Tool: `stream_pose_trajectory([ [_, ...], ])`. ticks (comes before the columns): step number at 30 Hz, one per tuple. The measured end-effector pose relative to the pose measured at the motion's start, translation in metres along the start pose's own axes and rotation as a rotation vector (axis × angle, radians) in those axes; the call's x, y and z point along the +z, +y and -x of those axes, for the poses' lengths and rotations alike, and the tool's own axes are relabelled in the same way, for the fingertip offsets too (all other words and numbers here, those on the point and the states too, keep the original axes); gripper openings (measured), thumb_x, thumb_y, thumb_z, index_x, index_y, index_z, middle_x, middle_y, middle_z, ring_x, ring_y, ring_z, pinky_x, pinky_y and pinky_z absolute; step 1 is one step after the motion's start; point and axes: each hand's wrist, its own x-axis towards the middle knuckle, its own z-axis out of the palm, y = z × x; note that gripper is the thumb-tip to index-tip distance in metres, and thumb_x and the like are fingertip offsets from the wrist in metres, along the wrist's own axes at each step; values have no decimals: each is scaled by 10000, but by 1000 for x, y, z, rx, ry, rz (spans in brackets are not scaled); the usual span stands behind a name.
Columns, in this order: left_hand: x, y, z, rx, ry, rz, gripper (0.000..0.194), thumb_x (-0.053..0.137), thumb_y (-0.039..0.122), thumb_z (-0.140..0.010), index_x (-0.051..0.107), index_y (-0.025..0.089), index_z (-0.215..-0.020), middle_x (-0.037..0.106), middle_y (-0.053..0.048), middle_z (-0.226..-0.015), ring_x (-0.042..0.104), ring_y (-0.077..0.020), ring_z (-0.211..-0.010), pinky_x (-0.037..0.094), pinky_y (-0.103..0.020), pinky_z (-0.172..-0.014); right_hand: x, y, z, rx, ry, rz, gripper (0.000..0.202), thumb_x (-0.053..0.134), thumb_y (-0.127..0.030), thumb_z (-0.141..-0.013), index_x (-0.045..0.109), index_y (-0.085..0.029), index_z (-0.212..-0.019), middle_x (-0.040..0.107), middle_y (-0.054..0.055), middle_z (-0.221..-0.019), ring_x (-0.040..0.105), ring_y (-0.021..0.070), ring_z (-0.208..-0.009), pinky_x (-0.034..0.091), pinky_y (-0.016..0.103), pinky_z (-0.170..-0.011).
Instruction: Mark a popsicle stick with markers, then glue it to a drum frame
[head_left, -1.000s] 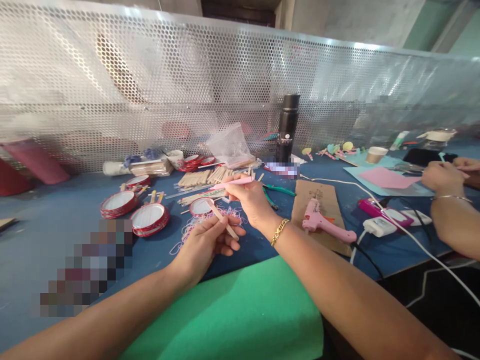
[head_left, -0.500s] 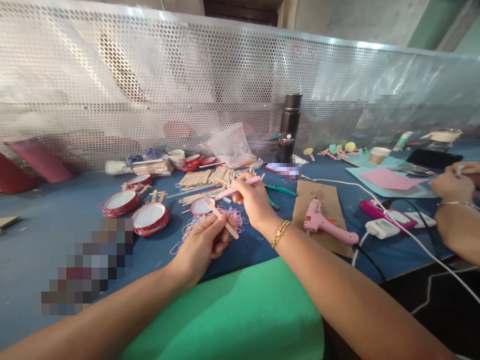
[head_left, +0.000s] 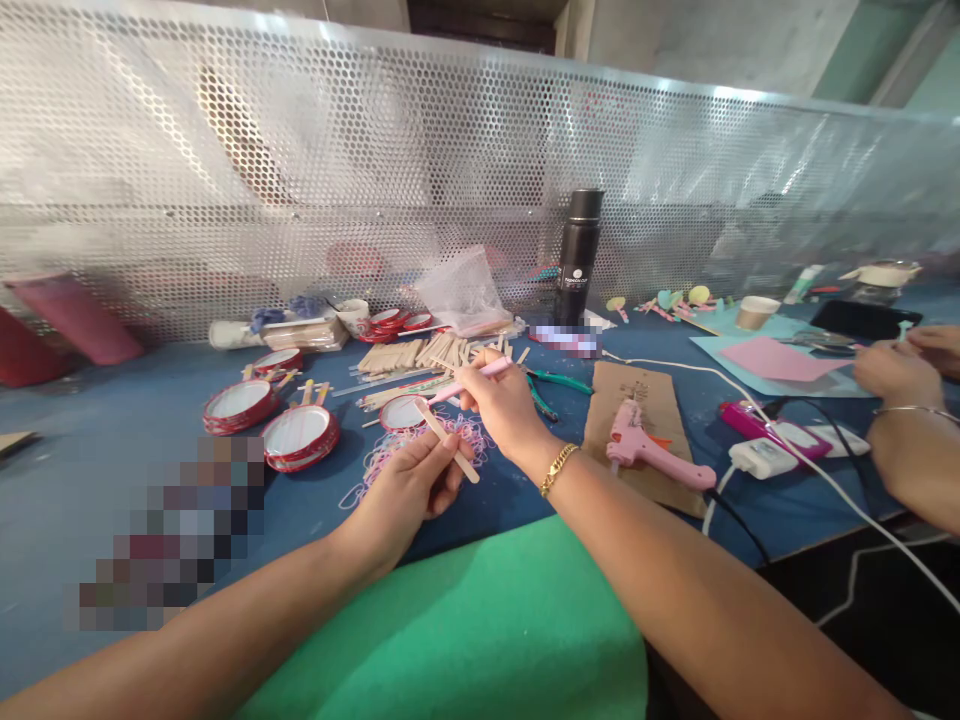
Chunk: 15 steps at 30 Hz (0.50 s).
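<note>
Between thumb and fingers, my left hand (head_left: pixel 412 490) pinches a flat wooden craft stick (head_left: pixel 463 464), which slants up to the left. My right hand (head_left: pixel 499 400) is closed around a pink pen (head_left: pixel 491 368); its tip end points at the stick's upper end, and whether they touch I cannot tell. Under the hands lies a tangle of pink and purple elastic bands (head_left: pixel 371 465). Just behind the stick is a small red-rimmed white disc (head_left: pixel 401 412). A pile of craft sticks (head_left: pixel 394 355) lies beyond.
Red-rimmed drum-like pieces (head_left: pixel 301 438) sit to the left. A pink glue gun (head_left: pixel 660 455) rests on cardboard (head_left: pixel 600 400) at the right, near a power strip (head_left: pixel 810 440) and cables. Behind stand a black bottle (head_left: pixel 577 260) and a perforated metal screen (head_left: pixel 480 150). Another person's hands (head_left: pixel 900 370) work at far right.
My right hand and the pen have shifted slightly left and down, with the pen tilted a little differently. The stick in my left hand has barely moved.
</note>
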Motion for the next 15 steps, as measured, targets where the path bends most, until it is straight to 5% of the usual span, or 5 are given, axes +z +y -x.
stream_pose_trajectory([
  [7,0,0,0,-1,2,10,321,623,501,-874,612,188,-806,513,51,-570,352,-64,-420,187,-200,-421,0,0,0,18,-22,-13,220,591,-247,-804,487,-211,-614,535,-64,-496,446,90,-467,371,229,-516],
  [15,0,1,0,-7,10,39,337,615,496,-884,607,175,-782,512,52,-558,361,-58,-406,233,-190,-402,-10,-4,-12,-33,107,-84,204,626,-306,-825,530,-213,-672,557,-49,-547,468,96,-511,383,233,-538],
])
